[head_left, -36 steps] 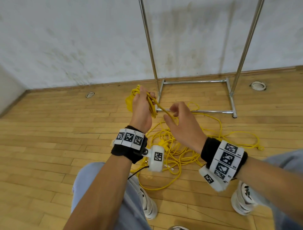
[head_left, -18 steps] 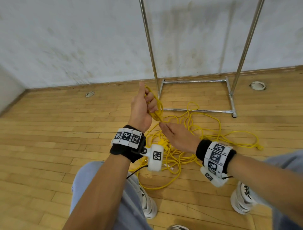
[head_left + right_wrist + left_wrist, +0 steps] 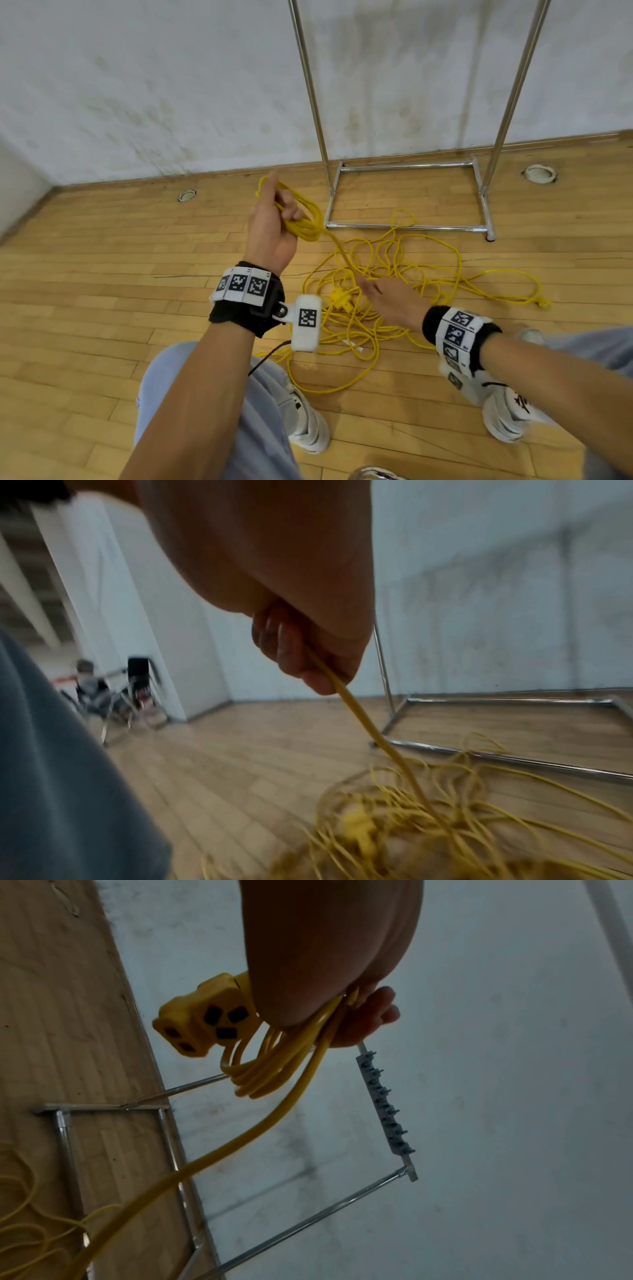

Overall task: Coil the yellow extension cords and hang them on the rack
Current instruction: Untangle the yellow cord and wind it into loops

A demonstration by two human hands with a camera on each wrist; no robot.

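My left hand (image 3: 274,219) is raised at chest height and grips a small coil of yellow extension cord (image 3: 305,226). In the left wrist view the coil's loops (image 3: 260,1074) hang under the fingers, with the yellow triple socket (image 3: 202,1018) beside them. One strand (image 3: 337,246) runs down from the coil to my right hand (image 3: 387,298), lower and to the right. In the right wrist view its fingers (image 3: 291,653) curl round that cord (image 3: 359,718). The remaining cord lies tangled on the wooden floor (image 3: 394,270), with a yellow socket (image 3: 339,296) in the heap.
The chrome rack (image 3: 404,226) stands against the white wall; its hooked top bar (image 3: 383,1104) shows in the left wrist view. Two round floor sockets (image 3: 187,195) (image 3: 539,173) sit near the wall. My white shoes (image 3: 308,425) flank the heap. A seated person (image 3: 89,685) is far left.
My right hand has dropped away from the left hand, down along the cord toward the heap. The left hand has turned and lifted slightly with the coil.
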